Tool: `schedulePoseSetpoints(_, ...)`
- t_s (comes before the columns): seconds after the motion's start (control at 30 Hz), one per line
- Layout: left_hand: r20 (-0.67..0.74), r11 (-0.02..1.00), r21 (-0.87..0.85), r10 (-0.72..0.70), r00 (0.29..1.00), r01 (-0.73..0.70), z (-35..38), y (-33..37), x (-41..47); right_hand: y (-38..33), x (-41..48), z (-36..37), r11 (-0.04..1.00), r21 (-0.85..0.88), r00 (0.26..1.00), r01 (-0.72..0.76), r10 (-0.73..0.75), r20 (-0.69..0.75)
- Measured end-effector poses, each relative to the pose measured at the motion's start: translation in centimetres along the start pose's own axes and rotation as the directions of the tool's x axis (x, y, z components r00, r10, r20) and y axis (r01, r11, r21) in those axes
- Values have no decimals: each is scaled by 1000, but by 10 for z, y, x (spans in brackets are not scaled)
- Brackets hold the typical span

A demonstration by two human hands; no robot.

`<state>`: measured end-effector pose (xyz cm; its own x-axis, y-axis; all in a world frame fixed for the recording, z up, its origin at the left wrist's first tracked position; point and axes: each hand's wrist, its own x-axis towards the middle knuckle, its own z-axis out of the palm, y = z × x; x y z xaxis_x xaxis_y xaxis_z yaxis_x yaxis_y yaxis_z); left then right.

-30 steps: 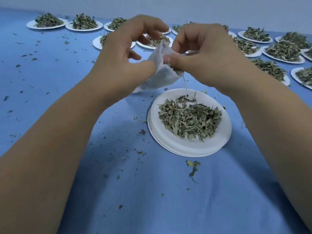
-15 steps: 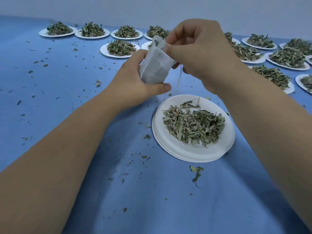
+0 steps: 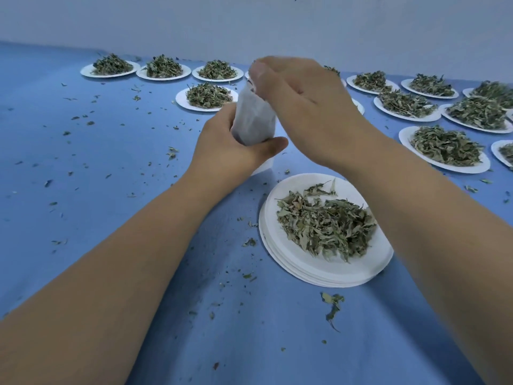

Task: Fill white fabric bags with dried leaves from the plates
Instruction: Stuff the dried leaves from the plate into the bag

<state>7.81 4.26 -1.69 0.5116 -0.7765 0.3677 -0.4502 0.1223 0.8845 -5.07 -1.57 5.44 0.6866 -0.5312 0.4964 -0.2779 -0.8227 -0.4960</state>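
Observation:
A small white fabric bag (image 3: 253,120) stands upright in the air above the blue table. My left hand (image 3: 233,151) grips its lower part, thumb across the front. My right hand (image 3: 299,101) is curled over the bag's top and pinches its mouth; the opening is hidden behind the fingers. Just below and to the right lies a stack of white paper plates (image 3: 288,254) with a loose pile of dried green leaves (image 3: 326,225) on top.
Several more white plates heaped with dried leaves line the far edge and right side, such as one (image 3: 207,97) behind the bag and one (image 3: 444,148) at right. Leaf crumbs are scattered over the blue cloth (image 3: 97,168). A leaf sprig (image 3: 333,304) lies near the stack.
Both hands have turned the bag from slanted to upright. My left hand shifted down to grip its base while my right stays pinching the top. The head view tilted up.

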Motion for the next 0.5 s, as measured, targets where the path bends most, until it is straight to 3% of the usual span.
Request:
schedulePoseSetpoints(0.07, -9, 999, -49, 19, 1000, -20, 0, 0, 1, 1, 1, 2, 997, -82, 997, -1, 7, 77)
schedulePoseSetpoints(0.17, 19, 999, -35, -2, 1000, 2, 0, 2, 0, 0, 2, 4, 995, -100, 1000, -18, 21, 22)
schedulePoseSetpoints(0.27, 130, 994, 106, -32, 991, 19, 2, -2, -2, -5, 2, 7, 987, -144, 978, -69, 95, 186)
schedulePoseSetpoints(0.37, -9, 997, 52, -62, 998, 62, -2, -1, 4, -4, 3, 5, 991, -112, 991, -79, 90, 98)
schedulePoseSetpoints(0.4, -36, 997, 32, -64, 997, 65, -4, 1, 5, -4, 3, 5, 987, -134, 985, -85, 104, 139)
schedulePoseSetpoints(0.47, 20, 995, 94, -18, 1000, 16, -3, 8, 3, -4, 2, 5, 982, -165, 970, -91, 125, 209)
schedulePoseSetpoints(0.5, 47, 991, 133, 11, 999, -17, -2, 10, 1, -4, 2, 5, 986, -144, 979, -84, 109, 175)
